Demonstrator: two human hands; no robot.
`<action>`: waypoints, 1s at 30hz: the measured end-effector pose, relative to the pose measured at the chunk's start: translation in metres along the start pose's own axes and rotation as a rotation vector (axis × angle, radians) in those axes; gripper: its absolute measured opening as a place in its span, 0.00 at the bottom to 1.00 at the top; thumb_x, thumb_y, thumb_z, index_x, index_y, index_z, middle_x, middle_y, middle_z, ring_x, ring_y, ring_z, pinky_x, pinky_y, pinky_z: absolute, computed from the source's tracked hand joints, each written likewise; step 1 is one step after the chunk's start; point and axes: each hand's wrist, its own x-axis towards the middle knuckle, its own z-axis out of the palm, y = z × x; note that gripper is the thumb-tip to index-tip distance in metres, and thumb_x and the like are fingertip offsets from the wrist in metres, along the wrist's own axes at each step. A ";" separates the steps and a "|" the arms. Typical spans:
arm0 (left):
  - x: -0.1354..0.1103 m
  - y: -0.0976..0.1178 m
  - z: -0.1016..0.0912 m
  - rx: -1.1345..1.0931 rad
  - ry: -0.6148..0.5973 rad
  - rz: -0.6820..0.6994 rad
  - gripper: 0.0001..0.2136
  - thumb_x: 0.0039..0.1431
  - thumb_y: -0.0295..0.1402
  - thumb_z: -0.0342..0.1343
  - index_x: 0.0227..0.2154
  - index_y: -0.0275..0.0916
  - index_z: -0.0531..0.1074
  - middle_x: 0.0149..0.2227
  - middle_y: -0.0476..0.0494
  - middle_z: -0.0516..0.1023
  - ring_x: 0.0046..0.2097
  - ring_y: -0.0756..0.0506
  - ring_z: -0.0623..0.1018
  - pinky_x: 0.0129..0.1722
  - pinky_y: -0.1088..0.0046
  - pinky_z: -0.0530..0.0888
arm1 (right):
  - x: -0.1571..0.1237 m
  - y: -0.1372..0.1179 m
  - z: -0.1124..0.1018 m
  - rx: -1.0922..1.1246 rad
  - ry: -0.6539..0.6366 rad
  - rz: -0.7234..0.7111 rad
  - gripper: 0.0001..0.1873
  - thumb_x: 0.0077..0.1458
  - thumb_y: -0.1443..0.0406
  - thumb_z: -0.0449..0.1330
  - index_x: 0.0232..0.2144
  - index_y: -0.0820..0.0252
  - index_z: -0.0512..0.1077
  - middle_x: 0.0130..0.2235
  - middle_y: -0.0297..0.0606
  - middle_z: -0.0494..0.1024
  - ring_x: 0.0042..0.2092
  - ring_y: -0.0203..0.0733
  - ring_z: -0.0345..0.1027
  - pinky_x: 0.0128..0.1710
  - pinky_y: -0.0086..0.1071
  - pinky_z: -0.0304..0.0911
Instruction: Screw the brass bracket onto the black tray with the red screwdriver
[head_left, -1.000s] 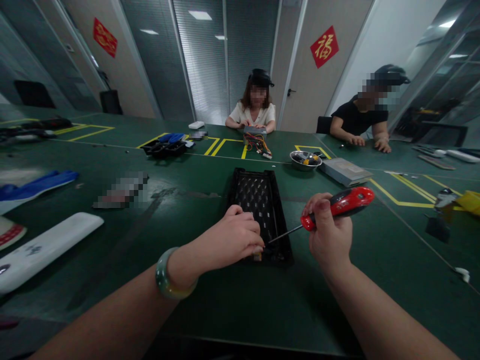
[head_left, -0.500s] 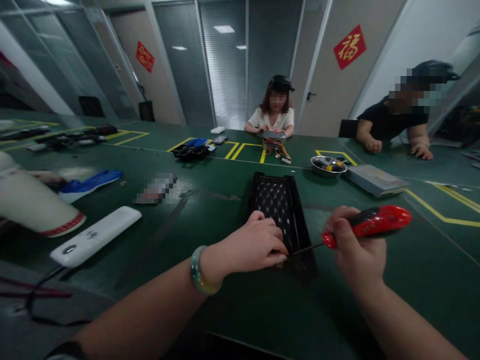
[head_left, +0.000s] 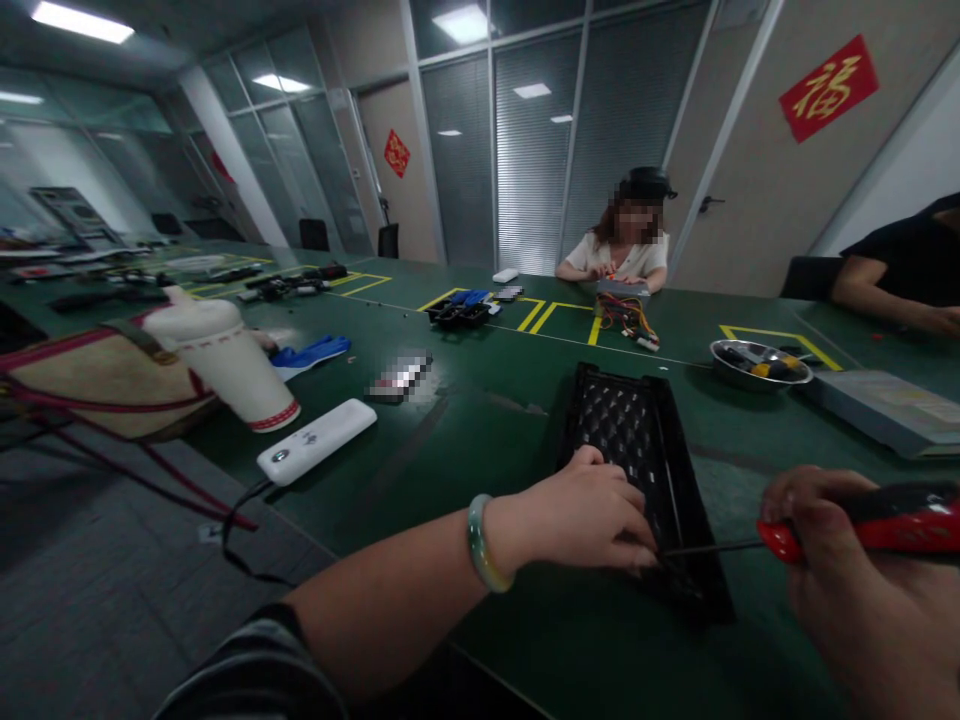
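Observation:
A long black plastic panel (head_left: 622, 415) with a diamond-patterned inner face and raised rims lies on the table in front of me. My left hand (head_left: 589, 510), with a jade-coloured bangle at the wrist, rests over its near left part, fingers curled and pinched together. What those fingertips hold is hidden. My right hand (head_left: 847, 570) is wrapped round the red and black handle of a screwdriver (head_left: 904, 518). Its thin shaft points left across the panel's right rim, and the tip ends beside my left fingertips.
On the left stand a white tumbler (head_left: 236, 360), a white power bank (head_left: 319, 440) with a cable and a beige bag (head_left: 105, 385). A metal bowl (head_left: 761, 365) of tools and a grey box (head_left: 889, 410) lie right. A co-worker (head_left: 619, 250) sits opposite; another person (head_left: 904, 265) is far right.
My view has turned left, so everything shifts rightward in the picture. My left hand stays at the panel, and the screwdriver is still in my right hand with its tip by my left fingers.

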 end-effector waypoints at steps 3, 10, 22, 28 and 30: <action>0.000 -0.001 0.000 -0.005 -0.006 -0.005 0.10 0.63 0.42 0.57 0.38 0.44 0.79 0.37 0.51 0.79 0.41 0.47 0.71 0.42 0.64 0.54 | 0.000 -0.006 0.004 0.058 0.011 0.096 0.14 0.46 0.57 0.69 0.32 0.53 0.70 0.29 0.33 0.73 0.32 0.42 0.68 0.32 0.35 0.64; -0.001 -0.001 0.000 -0.027 -0.018 -0.020 0.10 0.64 0.42 0.56 0.38 0.44 0.79 0.37 0.51 0.79 0.41 0.47 0.71 0.41 0.64 0.54 | -0.002 -0.014 0.006 0.123 -0.032 0.004 0.17 0.47 0.58 0.70 0.36 0.54 0.69 0.24 0.31 0.74 0.26 0.40 0.67 0.28 0.30 0.65; 0.000 -0.003 0.001 -0.030 -0.012 -0.034 0.09 0.63 0.42 0.57 0.38 0.46 0.79 0.39 0.52 0.79 0.43 0.46 0.72 0.42 0.63 0.54 | -0.009 -0.014 0.006 0.280 -0.208 0.096 0.15 0.57 0.57 0.60 0.46 0.54 0.70 0.32 0.39 0.76 0.34 0.41 0.70 0.31 0.28 0.68; -0.001 -0.002 0.002 -0.038 -0.008 -0.029 0.10 0.63 0.43 0.57 0.41 0.47 0.78 0.41 0.51 0.78 0.45 0.45 0.72 0.45 0.63 0.55 | -0.009 0.003 0.007 0.093 -0.200 0.058 0.16 0.55 0.60 0.65 0.45 0.51 0.71 0.40 0.37 0.79 0.41 0.43 0.74 0.41 0.30 0.71; -0.001 -0.001 0.002 -0.041 -0.009 -0.023 0.10 0.62 0.43 0.58 0.41 0.47 0.78 0.41 0.51 0.78 0.45 0.46 0.72 0.45 0.63 0.55 | -0.007 0.004 0.008 0.084 -0.188 0.051 0.14 0.53 0.60 0.67 0.42 0.51 0.71 0.38 0.35 0.78 0.39 0.42 0.73 0.39 0.30 0.71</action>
